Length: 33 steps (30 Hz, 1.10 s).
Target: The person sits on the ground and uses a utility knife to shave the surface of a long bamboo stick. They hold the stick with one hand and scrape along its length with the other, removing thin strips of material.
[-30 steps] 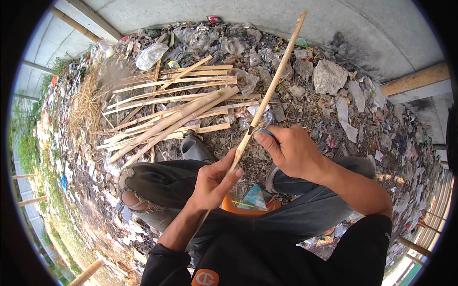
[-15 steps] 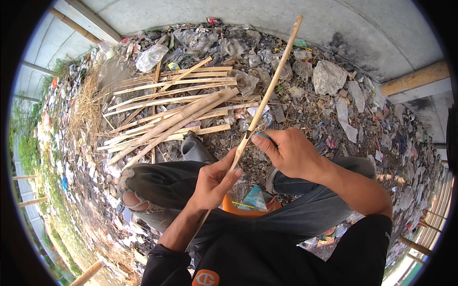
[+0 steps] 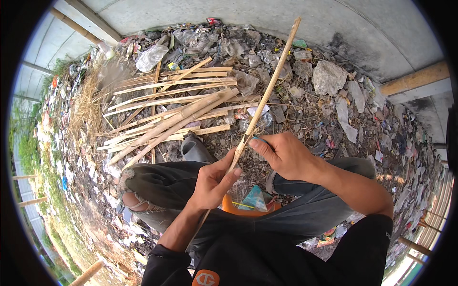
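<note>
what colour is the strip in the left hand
The strip is pale tan; head view shows it.

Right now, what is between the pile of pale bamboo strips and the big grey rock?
In the head view, a long tan bamboo strip in the left hand crosses above littered ground.

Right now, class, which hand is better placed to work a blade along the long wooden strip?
Probably the right hand: it grips a blue-handled tool whose dark blade meets the strip. The left hand pinches the strip lower down.
</note>
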Each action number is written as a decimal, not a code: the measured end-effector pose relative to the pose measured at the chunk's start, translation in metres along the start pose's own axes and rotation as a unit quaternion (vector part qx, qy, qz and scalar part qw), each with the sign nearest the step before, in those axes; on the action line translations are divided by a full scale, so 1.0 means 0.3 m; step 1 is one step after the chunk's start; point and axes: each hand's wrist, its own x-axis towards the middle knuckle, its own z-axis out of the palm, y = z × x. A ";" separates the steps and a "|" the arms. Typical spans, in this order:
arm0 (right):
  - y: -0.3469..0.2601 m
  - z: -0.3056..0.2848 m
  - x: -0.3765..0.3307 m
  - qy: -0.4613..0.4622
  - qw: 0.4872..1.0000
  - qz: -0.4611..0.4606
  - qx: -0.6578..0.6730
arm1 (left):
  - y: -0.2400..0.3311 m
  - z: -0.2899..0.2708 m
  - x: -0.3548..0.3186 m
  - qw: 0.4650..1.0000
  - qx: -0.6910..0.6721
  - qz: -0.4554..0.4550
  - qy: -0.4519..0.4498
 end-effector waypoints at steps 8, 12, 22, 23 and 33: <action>0.032 -0.040 0.023 -0.153 0.962 0.125 0.188 | 0.004 0.001 0.000 1.000 0.000 -0.007 0.000; -0.035 -0.033 0.011 -0.034 0.997 0.073 -0.018 | 0.002 -0.005 -0.002 1.000 0.005 -0.010 -0.001; 0.034 0.001 0.013 -0.113 0.978 0.085 0.153 | -0.003 -0.018 -0.004 0.999 -0.018 -0.017 -0.021; 0.038 -0.001 0.017 -0.122 0.974 0.092 0.169 | -0.001 -0.020 -0.002 0.999 -0.015 -0.019 -0.026; 0.019 0.016 0.016 -0.042 0.994 0.052 0.083 | 0.003 -0.003 0.003 0.999 -0.023 -0.023 -0.003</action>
